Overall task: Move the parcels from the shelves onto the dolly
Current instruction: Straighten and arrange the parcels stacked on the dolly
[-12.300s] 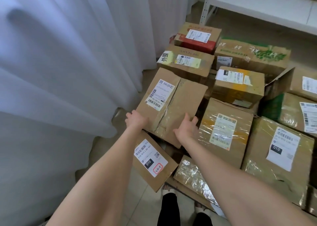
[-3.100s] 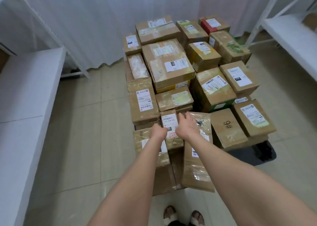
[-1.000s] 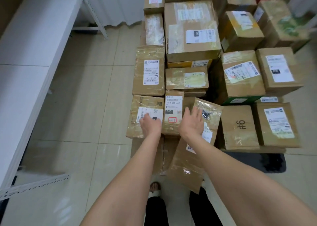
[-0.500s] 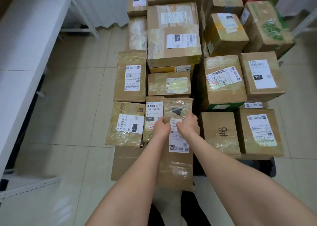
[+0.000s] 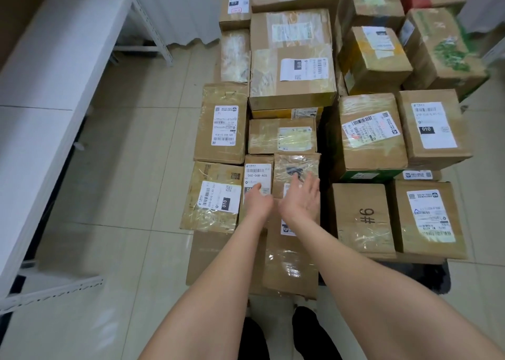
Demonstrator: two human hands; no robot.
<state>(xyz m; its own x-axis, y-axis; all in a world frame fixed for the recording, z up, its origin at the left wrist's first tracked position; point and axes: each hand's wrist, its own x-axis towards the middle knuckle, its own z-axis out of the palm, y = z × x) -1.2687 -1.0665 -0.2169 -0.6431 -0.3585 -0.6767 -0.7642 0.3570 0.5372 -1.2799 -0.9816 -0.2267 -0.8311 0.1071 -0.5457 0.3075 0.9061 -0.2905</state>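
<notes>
Several taped cardboard parcels are stacked in rows on the dolly, of which only a dark corner (image 5: 434, 277) shows at the lower right. A long taped parcel (image 5: 293, 253) lies at the near edge of the pile, next to a narrow parcel (image 5: 258, 169) labelled 060-06B-A05. My left hand (image 5: 258, 198) hovers over the narrow parcel with fingers loosely extended. My right hand (image 5: 302, 198) is spread open above the long parcel, holding nothing.
A white shelf (image 5: 41, 92) runs along the left side, its steel upright (image 5: 147, 20) near the white curtain. A box marked #6 (image 5: 360, 217) sits to the right of my hands. Tiled floor (image 5: 131, 195) lies between shelf and pile. My feet stand below.
Half a second ago both hands gripped the top of the long taped parcel. They have let go and spread open above it, and the parcel now lies flat in the pile.
</notes>
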